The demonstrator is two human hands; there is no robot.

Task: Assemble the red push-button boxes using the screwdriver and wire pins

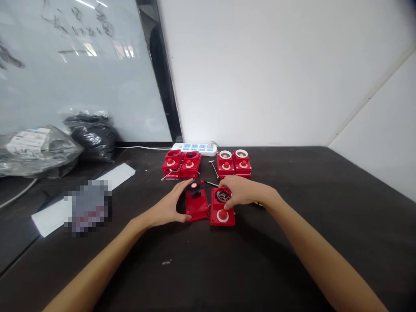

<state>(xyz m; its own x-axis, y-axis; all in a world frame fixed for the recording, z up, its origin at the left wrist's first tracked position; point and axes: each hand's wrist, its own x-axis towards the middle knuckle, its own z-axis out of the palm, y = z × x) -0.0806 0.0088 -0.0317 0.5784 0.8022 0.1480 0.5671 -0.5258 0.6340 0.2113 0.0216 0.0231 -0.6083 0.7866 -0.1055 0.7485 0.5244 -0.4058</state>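
Two red plastic parts lie side by side on the dark table (292, 242). My left hand (169, 207) curls round the left edge of the flat red cover (196, 205), which carries a small black part with a red button at its far end. My right hand (238, 193) rests on the far end of the red button box (222, 213), fingers bent over its round opening. A red push button with a white ring shows at that box's near end.
Behind stand two pairs of red button boxes (182, 164) (234, 164), loose screws beside them, and a white power strip (195, 148). A white paper strip (117, 175) and plastic bags (39, 149) lie at the left. A whiteboard leans against the wall.
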